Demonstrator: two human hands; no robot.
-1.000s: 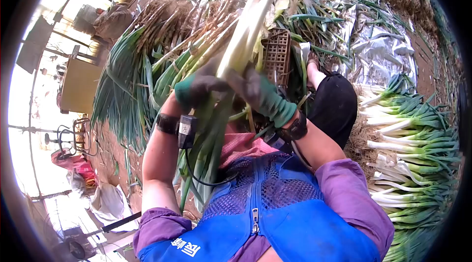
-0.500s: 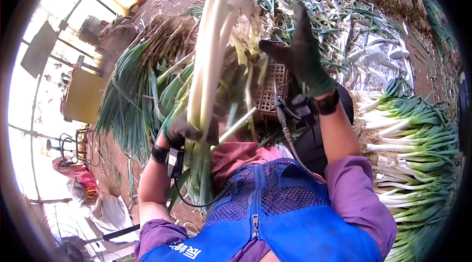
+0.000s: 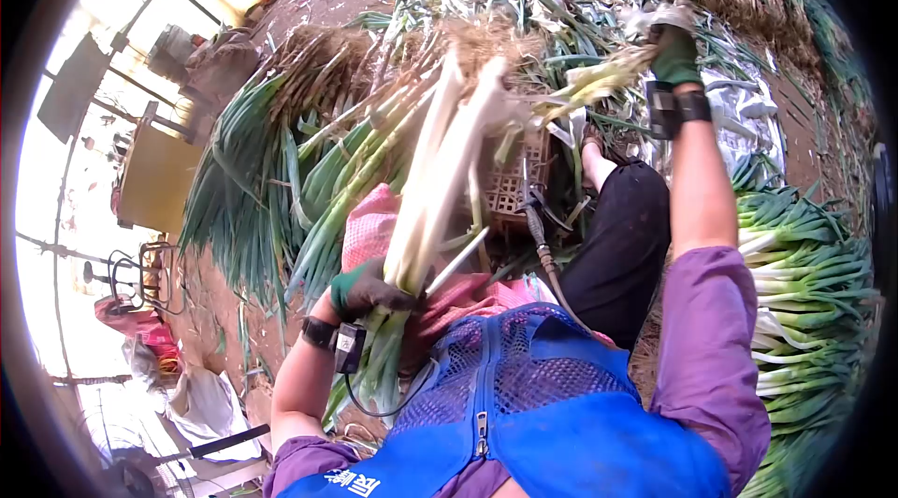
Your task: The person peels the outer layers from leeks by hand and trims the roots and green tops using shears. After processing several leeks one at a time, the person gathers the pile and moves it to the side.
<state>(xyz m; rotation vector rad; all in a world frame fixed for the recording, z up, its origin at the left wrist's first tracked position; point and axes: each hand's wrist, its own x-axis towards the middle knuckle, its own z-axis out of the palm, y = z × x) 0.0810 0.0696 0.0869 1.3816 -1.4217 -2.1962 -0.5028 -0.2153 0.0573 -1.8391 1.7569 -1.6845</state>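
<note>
My left hand [image 3: 379, 290], in a dark green glove, is closed round the green part of a few green onions [image 3: 440, 171]. Their white stalks point away from me, roots at the far end, and the green leaves hang back toward my vest. My right hand [image 3: 672, 35], also gloved, is stretched out to the far right over a layer of leaf scraps. It is closed on a pale yellowish strip of peeled leaf [image 3: 608, 77], blurred by motion, that trails leftward. A hose with a metal nozzle [image 3: 535, 208] lies between my arms, beside a brown plastic crate [image 3: 505, 185].
A heap of unpeeled green onions [image 3: 248, 166] with brown roots lies at left. White-stalked green onions [image 3: 795, 311] are lined up at right. Peelings [image 3: 561, 2] and a silvery sheet [image 3: 748, 115] cover the ground ahead. A yellow board [image 3: 159, 175] stands far left.
My right hand has swung from open beside the stalks to the far right, now closed on peeled leaf. The stalks in my left hand have lowered and tilted to the right.
</note>
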